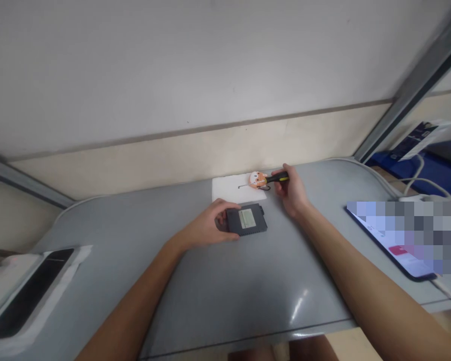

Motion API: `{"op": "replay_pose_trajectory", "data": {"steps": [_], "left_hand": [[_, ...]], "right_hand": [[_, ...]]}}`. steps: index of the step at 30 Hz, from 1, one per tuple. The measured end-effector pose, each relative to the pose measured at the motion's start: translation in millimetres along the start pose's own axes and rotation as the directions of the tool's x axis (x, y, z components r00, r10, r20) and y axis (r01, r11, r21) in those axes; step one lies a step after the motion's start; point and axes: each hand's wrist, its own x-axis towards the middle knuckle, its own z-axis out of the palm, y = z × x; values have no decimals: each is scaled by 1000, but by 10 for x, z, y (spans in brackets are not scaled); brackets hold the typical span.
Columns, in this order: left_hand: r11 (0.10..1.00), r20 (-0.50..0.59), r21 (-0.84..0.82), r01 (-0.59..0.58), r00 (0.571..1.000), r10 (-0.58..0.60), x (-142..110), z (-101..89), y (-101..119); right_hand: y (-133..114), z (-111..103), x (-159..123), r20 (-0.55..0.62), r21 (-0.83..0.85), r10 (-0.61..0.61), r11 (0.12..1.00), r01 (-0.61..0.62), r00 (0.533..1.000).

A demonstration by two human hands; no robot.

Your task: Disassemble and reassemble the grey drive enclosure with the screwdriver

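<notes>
My left hand (210, 224) grips the left end of a flat dark grey box (256, 219) with a pale label on top, thumb along the near edge and fingers along the far edge. The box lies on the grey table (225, 291) or just above it; I cannot tell which. In my right hand (292, 189) is a screwdriver (278, 177) with a black and yellow handle. Its thin shaft points left, over a small orange and white animal-faced item (256, 179) and a white sheet (225, 188). The screwdriver's tip is apart from the box.
A pale wall panel (173, 159) rises along the table's back edge. On the right lies a lit tablet-like screen (402, 245) with a cable (449, 296). A dark-screened device (33, 293) rests at the left. Metal posts (402, 95) stand at both sides.
</notes>
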Motion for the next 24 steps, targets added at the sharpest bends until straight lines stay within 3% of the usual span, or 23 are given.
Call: {"op": "replay_pose_trajectory", "data": {"steps": [6,16,24], "left_hand": [[995,-114,94,-32,993,43,27,50,-14],[978,-250,109,175,958,-144,49,82,-29],[977,-242,1,213,948,-206,77,104,-31]], "right_hand": [[-36,-3,2,-4,34,-1,999,1,1000],[-67,71,-90,119,113,37,992,-51,992],[-46,117,-147,214,36,59,997,-69,975]]}}
